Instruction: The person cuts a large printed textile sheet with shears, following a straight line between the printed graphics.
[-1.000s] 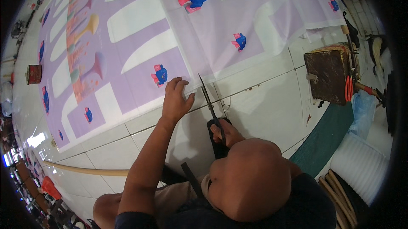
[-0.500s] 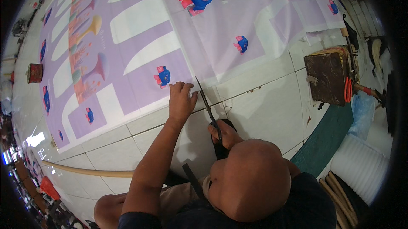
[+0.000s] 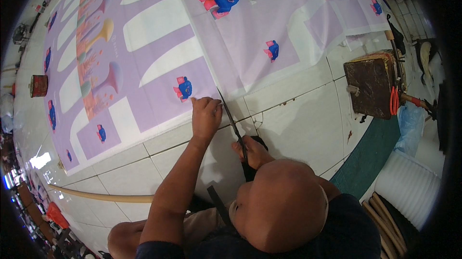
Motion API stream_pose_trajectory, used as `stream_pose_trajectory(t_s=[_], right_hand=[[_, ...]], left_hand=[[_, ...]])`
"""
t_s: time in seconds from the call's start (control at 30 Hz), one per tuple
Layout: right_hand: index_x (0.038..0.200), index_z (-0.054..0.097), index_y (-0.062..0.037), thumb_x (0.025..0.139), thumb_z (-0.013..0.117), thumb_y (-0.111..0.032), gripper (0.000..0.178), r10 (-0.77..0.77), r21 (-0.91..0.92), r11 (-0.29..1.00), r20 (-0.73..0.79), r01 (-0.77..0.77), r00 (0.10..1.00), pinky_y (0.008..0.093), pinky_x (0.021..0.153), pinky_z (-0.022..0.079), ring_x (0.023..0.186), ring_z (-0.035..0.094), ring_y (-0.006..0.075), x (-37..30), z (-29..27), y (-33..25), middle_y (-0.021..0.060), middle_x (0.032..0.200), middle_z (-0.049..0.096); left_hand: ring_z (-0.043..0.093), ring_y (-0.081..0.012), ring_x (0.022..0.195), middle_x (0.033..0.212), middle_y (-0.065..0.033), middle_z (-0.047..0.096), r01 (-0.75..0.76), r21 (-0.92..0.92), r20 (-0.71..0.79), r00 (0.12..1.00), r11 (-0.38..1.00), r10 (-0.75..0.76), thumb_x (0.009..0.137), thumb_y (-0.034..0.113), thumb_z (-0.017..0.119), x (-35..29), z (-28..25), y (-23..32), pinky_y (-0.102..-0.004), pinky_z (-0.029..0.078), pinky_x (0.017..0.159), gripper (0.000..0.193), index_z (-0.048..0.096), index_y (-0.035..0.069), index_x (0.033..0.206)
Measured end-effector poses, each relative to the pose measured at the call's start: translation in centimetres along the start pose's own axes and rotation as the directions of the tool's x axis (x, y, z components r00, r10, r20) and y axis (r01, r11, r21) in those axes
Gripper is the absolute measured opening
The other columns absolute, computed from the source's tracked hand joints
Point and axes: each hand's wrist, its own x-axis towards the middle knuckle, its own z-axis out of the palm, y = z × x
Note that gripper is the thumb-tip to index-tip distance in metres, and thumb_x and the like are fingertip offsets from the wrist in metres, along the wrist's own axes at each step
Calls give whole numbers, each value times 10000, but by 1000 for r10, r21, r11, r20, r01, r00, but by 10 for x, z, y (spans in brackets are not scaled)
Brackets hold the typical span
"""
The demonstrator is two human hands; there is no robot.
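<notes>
A large printed fabric sheet (image 3: 159, 74), lilac and white with blue-and-pink cartoon figures, lies spread over the floor. At its near edge, my left hand (image 3: 207, 118) is closed, fingers curled on the border beside one figure. My right hand (image 3: 254, 151) grips dark long-bladed scissors (image 3: 233, 120) by the handles. Their tip points away from me and meets the fabric at the seam between the flat left part and a second, rumpled printed layer (image 3: 250, 62) on the right. Whether the blades are apart is hard to make out.
White floor tiles (image 3: 298, 124) lie under everything. To the right stand a worn brown box (image 3: 369, 88), a green mat (image 3: 368, 158) and a white foam roll (image 3: 406, 187). A curved tan strip (image 3: 106, 195) lies at left; a red tin (image 3: 38, 86) stands beyond the fabric.
The scissors and my right hand have shifted slightly left. The left part of the fabric has slid a little toward me. My left hand stays at the same edge.
</notes>
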Motion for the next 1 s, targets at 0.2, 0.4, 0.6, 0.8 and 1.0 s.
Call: stream_pose_trajectory(t_s=[0.2, 0.4, 0.6, 0.8, 1.0], right_hand=[[901, 531, -37, 988, 631, -398, 384, 1, 120, 993, 22, -3, 1000, 287, 580, 433, 606, 497, 113, -4, 3, -9, 1, 668, 492], [982, 556, -26, 978, 607, -473, 450, 82, 87, 993, 5, -83, 997, 322, 672, 439, 718, 533, 150, -3, -1, 8, 48, 780, 542], [992, 563, -38, 984, 599, -481, 445, -24, 91, 996, -6, 24, 1000, 308, 690, 452, 726, 543, 139, -23, -21, -23, 35, 782, 553], [899, 593, -127, 948, 649, -420, 302, 76, 145, 988, -105, -60, 992, 306, 668, 376, 722, 485, 108, -26, -14, -22, -32, 756, 485], [824, 574, -181, 916, 686, -485, 337, 105, 230, 970, -108, -78, 988, 310, 570, 324, 630, 433, 90, -27, -10, -23, -78, 671, 427]], left_hand=[[597, -300, 976, 914, -79, 627, -11, 7, 2, 1000, 1000, 11, 823, 69, 707, 0, 1, -2, -650, 315, 1110, 137, 728, 80, 958], [604, -315, 972, 923, -99, 636, -13, -13, 10, 1000, 1000, 13, 824, 49, 683, 1, 0, -2, -647, 309, 1111, 150, 723, 53, 968], [618, -342, 938, 885, -140, 650, 59, 7, 88, 994, 998, -59, 840, 39, 640, 11, -7, 3, -616, 328, 1100, 172, 718, 26, 993], [622, -355, 923, 899, -156, 670, 182, -11, 142, 974, 983, -178, 849, 64, 644, 18, -13, 5, -562, 332, 1110, 165, 730, 40, 987], [626, -380, 913, 932, -179, 681, 189, -51, 234, 957, 981, -173, 859, 83, 641, 23, -20, 6, -583, 360, 1086, 149, 742, 28, 954]])
